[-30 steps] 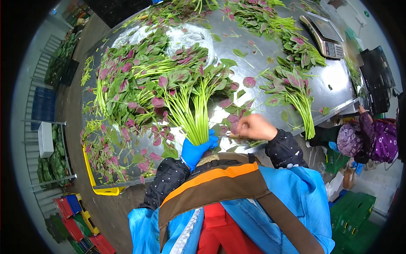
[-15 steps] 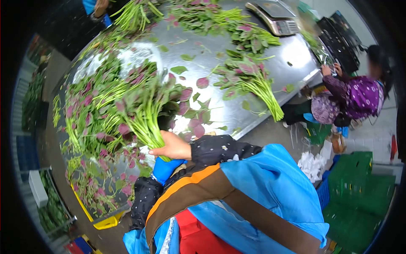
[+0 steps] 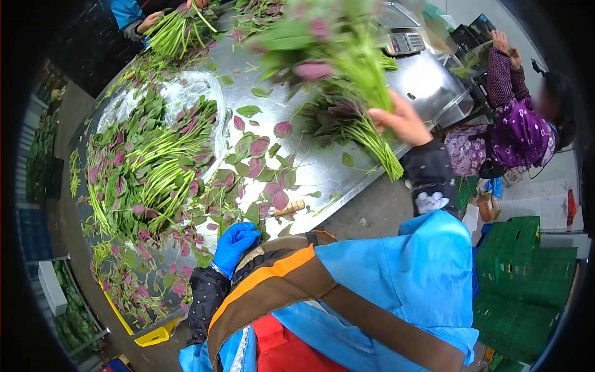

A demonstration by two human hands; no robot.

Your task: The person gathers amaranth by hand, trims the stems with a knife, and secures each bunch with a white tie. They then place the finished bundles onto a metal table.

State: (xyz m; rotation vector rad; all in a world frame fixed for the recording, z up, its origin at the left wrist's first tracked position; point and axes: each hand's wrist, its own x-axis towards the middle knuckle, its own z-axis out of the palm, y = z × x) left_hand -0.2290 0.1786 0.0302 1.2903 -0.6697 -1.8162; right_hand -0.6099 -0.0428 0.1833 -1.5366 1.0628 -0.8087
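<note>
My bare right hand (image 3: 406, 121) grips a bunch of amaranth (image 3: 367, 68) by its stems. The bunch is held up over the table's right side, its green and purple leaves smeared by motion. Below it, another amaranth bunch (image 3: 378, 146) lies on the metal table (image 3: 322, 177), stems pointing toward the edge. My left hand (image 3: 235, 248), in a blue glove, is close to my body at the near edge. Its fingers are curled in, and whatever they may hold is hidden. Near it lies a wooden-handled tool (image 3: 289, 209) among loose leaves.
A large amaranth heap (image 3: 149, 155) lies on a clear plastic bag (image 3: 217, 93) at left. A weighing scale (image 3: 406, 42) stands at the far right. Across the table a person's hand (image 3: 150, 22) is at some stems. Another person (image 3: 520, 133) works at right, near green crates (image 3: 514, 285).
My right hand has carried the amaranth bunch from the heap up and right, over the other bunch. My left glove now shows fully. The person at right has raised both hands.
</note>
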